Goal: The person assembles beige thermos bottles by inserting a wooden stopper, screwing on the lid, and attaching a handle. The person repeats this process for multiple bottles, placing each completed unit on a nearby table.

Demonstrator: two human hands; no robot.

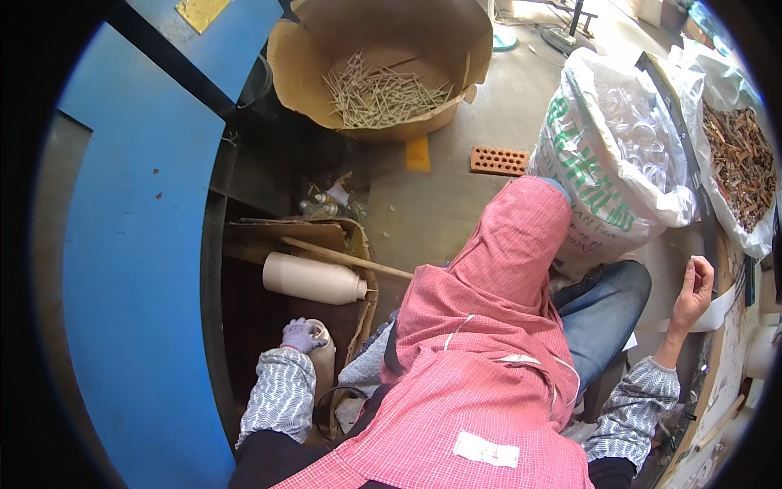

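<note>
My left hand (300, 335), in a light purple-grey glove, has its fingers at the top of an upright beige plastic bottle (325, 363) inside the cardboard box (358, 322) at the left. The fingers are closed round the bottle's mouth, partly hidden by the back of the hand. Just beyond it another beige bottle (309, 278) lies on its side, neck to the right. My bare right hand (692, 295) is raised at the right by the edge of a workbench (692, 444). Its fingers are loosely bent, slightly apart, and nothing shows in them.
A wooden stick (346, 257) crosses the box's far edge. Blue metal panels (138, 244) stand at the left. Ahead are a cut cardboard drum (379, 69) of thin beige sticks and a perforated brick (498, 161). White sacks (582, 175) of clear and brown scraps stand at the right.
</note>
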